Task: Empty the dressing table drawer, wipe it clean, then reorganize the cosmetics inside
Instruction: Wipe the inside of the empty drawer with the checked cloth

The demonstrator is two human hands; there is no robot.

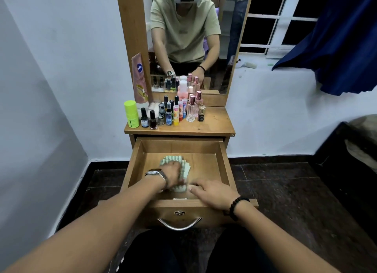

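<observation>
The wooden drawer (223, 166) stands pulled out from the dressing desk (214, 123), its curved metal handle (179, 224) at 6 o'clock on the front panel. Inside, a pale green checked cloth (184, 168) lies on the drawer floor toward 9 o'clock of centre. The left hand (172, 175), with a metal watch (157, 173) on its wrist, presses down on the cloth; motion blur hides its fingers, so it cannot be told whether they are spread or curled. The right hand (214, 194), a dark bead bracelet (236, 207) on the wrist, rests on the drawer's front edge at about 5 o'clock, its fingers lying loosely extended and close together, reaching toward the cloth's near end and holding nothing.

The cosmetics (175, 111) stand in a cluster on the desk top at 12 o'clock of the drawer: a lime-green container (131, 114) at the 9 o'clock end, dark nail polish bottles (153, 120) beside it, and clear perfume bottles (191, 109) with pink caps toward 3 o'clock. A pink tube (139, 78) leans against the mirror (183, 37) frame.
</observation>
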